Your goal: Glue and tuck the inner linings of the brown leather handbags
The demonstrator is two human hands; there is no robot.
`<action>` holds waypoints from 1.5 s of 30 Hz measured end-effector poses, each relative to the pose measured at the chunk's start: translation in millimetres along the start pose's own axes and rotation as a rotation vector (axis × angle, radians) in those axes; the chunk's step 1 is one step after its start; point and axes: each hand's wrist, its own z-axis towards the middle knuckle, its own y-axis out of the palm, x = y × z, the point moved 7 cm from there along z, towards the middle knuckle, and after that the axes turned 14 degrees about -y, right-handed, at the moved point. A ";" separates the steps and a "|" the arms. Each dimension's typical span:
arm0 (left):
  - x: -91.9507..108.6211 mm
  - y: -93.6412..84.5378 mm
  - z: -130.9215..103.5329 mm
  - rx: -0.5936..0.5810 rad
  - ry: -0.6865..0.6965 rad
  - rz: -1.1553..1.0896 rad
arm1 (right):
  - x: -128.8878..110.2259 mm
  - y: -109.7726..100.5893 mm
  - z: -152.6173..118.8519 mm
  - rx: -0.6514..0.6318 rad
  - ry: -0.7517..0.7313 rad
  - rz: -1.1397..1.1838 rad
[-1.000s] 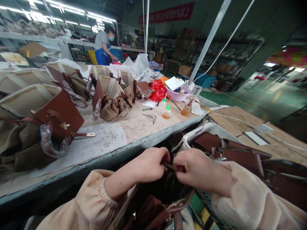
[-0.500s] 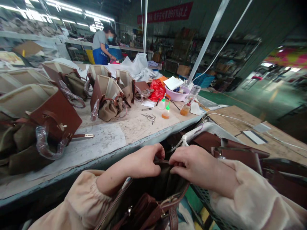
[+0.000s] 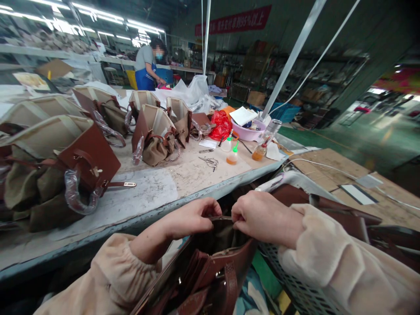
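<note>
A brown handbag (image 3: 241, 262) with a dark lining is held low in front of me, its mouth facing up. My left hand (image 3: 197, 216) pinches the far rim from the left side. On the same rim, a short way to the right, my right hand (image 3: 259, 216) is closed with its fingers curled over the edge. One brown handle (image 3: 230, 284) and some small metal fittings show on the near side of the bag. The lower part of the bag runs out of view.
Several brown and olive bags (image 3: 88, 153) stand on the worktable (image 3: 164, 183) at left. Scissors (image 3: 209, 162), small glue bottles (image 3: 232, 155) and a purple basin (image 3: 249, 131) lie beyond. A green crate (image 3: 295, 280) sits at right. A co-worker (image 3: 147, 65) stands at the far back.
The view has turned slightly left, so the table things sit further right. Both hands stay on the bag's rim; my right hand has tilted with its knuckles higher.
</note>
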 end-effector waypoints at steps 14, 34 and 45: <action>3.5 -3.8 -17.2 0.318 0.078 0.153 | -3.9 -2.3 -6.0 0.049 0.030 -0.045; -4.6 5.0 -13.0 0.348 0.066 0.048 | -5.5 3.2 -14.0 0.086 0.013 0.066; 39.2 9.3 -25.0 0.351 0.290 0.715 | -13.4 2.7 -20.5 0.124 0.023 0.205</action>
